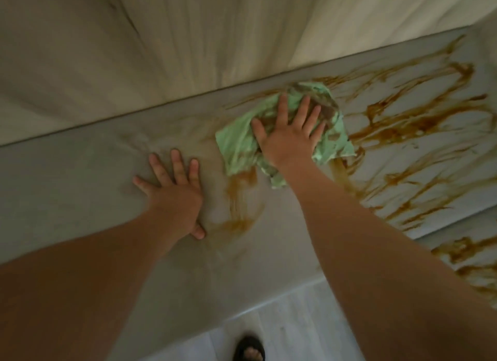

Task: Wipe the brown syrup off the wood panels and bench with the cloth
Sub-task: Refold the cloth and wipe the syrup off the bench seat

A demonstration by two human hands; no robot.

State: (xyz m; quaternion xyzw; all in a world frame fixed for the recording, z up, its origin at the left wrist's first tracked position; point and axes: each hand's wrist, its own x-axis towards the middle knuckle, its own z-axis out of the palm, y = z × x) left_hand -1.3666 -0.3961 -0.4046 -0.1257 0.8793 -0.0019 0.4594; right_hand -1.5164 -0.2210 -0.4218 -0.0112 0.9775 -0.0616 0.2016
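Cloth (236, 145): pale green, crumpled, soiled with brown patches on its far and right parts. It lies on the bench (80, 185) top, near the seam where the bench meets the wood panels (188, 37), at the left edge of the spill.

Right hand (287, 137): palm down on the cloth, fingers straight and spread, pressing it flat to the bench; nothing is curled round or pinched.

Left hand (174, 191): palm down on bare bench, left of the cloth and apart from it, fingers splayed and straight, holding nothing.

Brown syrup (403, 124): thick streaks and loops across the bench top to the right of the cloth, running to the frame's right edge. A thinner smear (239, 194) lies between the two hands, just below the cloth. More streaks mark the lower surface (462, 253) at the right, past the bench edge.

Wood panels: light, grained, rising behind the bench; the part in view is pale and unmarked.

Floor (295, 320): pale boards below the bench's near edge.

Foot (250, 350): in a dark open sandal, at the bottom edge, toes showing.

Both bare forearms cross the near part of the bench and hide some of it.
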